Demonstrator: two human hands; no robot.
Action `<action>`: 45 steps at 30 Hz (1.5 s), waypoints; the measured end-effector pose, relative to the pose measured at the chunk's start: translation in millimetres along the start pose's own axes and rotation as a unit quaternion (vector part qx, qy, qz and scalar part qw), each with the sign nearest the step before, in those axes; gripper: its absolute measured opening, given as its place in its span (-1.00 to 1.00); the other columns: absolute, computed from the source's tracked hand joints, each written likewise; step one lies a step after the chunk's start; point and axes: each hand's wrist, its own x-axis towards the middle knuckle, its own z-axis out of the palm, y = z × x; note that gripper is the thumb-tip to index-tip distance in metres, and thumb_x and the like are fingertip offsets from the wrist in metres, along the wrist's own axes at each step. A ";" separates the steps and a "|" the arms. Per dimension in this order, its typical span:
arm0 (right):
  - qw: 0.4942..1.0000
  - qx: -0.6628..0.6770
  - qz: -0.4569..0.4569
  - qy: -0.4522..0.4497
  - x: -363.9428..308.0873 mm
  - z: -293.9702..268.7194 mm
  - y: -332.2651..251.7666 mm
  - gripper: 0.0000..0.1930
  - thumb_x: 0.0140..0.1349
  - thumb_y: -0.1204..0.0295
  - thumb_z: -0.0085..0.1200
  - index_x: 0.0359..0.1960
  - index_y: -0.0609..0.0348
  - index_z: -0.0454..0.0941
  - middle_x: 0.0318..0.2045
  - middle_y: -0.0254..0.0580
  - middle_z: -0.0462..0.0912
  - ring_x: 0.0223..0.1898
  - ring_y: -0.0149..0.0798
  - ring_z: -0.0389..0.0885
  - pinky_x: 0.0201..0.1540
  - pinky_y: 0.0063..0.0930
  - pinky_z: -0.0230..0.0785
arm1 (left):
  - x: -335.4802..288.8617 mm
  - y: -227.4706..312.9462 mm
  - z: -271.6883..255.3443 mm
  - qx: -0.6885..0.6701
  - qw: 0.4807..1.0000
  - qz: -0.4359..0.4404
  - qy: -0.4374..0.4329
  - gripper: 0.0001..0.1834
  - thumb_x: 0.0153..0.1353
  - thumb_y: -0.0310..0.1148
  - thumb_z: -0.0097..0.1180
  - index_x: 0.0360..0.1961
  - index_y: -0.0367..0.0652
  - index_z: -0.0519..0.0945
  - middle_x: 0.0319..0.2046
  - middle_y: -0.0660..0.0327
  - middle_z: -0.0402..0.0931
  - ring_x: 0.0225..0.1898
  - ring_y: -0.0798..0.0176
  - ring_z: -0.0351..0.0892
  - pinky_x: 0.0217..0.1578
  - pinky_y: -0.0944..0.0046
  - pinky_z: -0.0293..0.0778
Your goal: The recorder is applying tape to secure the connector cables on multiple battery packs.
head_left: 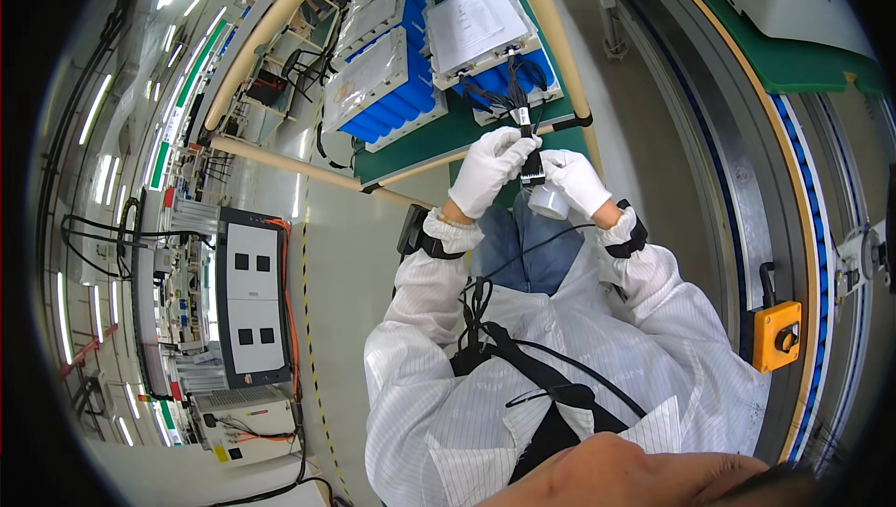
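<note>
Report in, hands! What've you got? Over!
Left hand pinching black wires; right hand at black connector. White round thing under right hand. Nothing seen blocking.

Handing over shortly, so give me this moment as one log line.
left hand: pinching black cable bundle | right hand: holding white roll beside black connector | blue battery packs: on green bench

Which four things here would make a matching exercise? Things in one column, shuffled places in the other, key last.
Things:
1. Black cable connector
2. White paper
3. Orange box
4. Blue-sided packs

Places:
A. Right side of the picture
B. In a row on the green tabletop
C. Between the left hand and right hand
D. Flat on top of a unit

Pairs: 1-C, 2-D, 3-A, 4-B
</note>
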 end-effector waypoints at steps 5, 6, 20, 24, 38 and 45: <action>0.997 0.047 0.062 0.005 -15.3 10.2 -42.9 -0.79 0.17 0.32 0.05 -0.39 0.24 0.56 -0.53 -0.39 0.54 -0.50 -0.56 0.40 -0.42 -0.66 0.26 | -4.3 -2.9 -1.3 0.022 0.999 0.024 0.030 -0.83 0.18 -0.30 0.06 -0.31 -0.17 0.55 -0.63 0.45 0.32 -0.64 0.61 0.19 -0.64 0.59 0.06; 0.997 0.045 0.062 0.005 -15.1 13.1 -43.6 -0.79 0.17 0.32 0.05 -0.39 0.24 0.56 -0.53 -0.39 0.54 -0.50 -0.56 0.40 -0.42 -0.66 0.26 | -5.2 -3.8 -1.0 0.007 0.999 0.029 0.035 -0.84 0.18 -0.31 0.07 -0.31 -0.18 0.55 -0.61 0.44 0.35 -0.63 0.61 0.20 -0.64 0.59 0.07; 0.992 -0.111 0.021 -0.058 -1.3 23.6 -27.3 -0.71 0.09 0.30 0.16 -0.67 0.19 0.44 -0.72 -0.49 0.36 -0.61 -0.60 0.24 -0.55 -0.63 0.15 | -69.2 -2.2 -22.1 0.516 0.797 0.312 0.027 -0.60 0.01 -0.44 0.09 -0.05 -0.16 0.41 -0.60 0.25 0.37 -0.56 0.26 0.40 -0.50 0.28 0.34; 0.987 -0.138 0.043 -0.068 -1.4 41.8 -38.5 -0.70 0.10 0.23 0.14 -0.59 0.23 0.50 -0.70 -0.43 0.42 -0.62 -0.55 0.27 -0.53 -0.60 0.19 | -76.2 -33.1 -6.5 0.636 0.671 0.381 0.006 -0.69 -0.09 -0.36 0.13 -0.25 -0.12 0.43 -0.57 0.29 0.31 -0.52 0.25 0.39 -0.51 0.24 0.30; 0.975 -0.057 0.105 -0.186 9.5 19.8 -42.2 -0.78 0.16 0.32 0.10 -0.53 0.21 0.57 -0.64 -0.42 0.52 -0.56 -0.59 0.33 -0.49 -0.62 0.22 | -77.5 -44.9 -7.6 0.436 0.848 0.288 0.087 -0.62 -0.19 -0.34 0.22 -0.26 -0.13 0.49 -0.58 0.22 0.41 -0.54 0.13 0.41 -0.51 0.18 0.33; 0.991 -0.115 -0.034 -0.064 -10.4 44.6 -42.4 -0.78 0.20 0.39 0.00 -0.49 0.32 0.46 -0.57 -0.32 0.53 -0.52 -0.47 0.40 -0.43 -0.52 0.29 | -70.6 -26.6 -16.6 0.477 0.824 0.222 0.209 -0.65 -0.23 -0.41 0.25 -0.34 -0.12 0.45 -0.56 0.18 0.40 -0.53 0.09 0.45 -0.49 0.23 0.36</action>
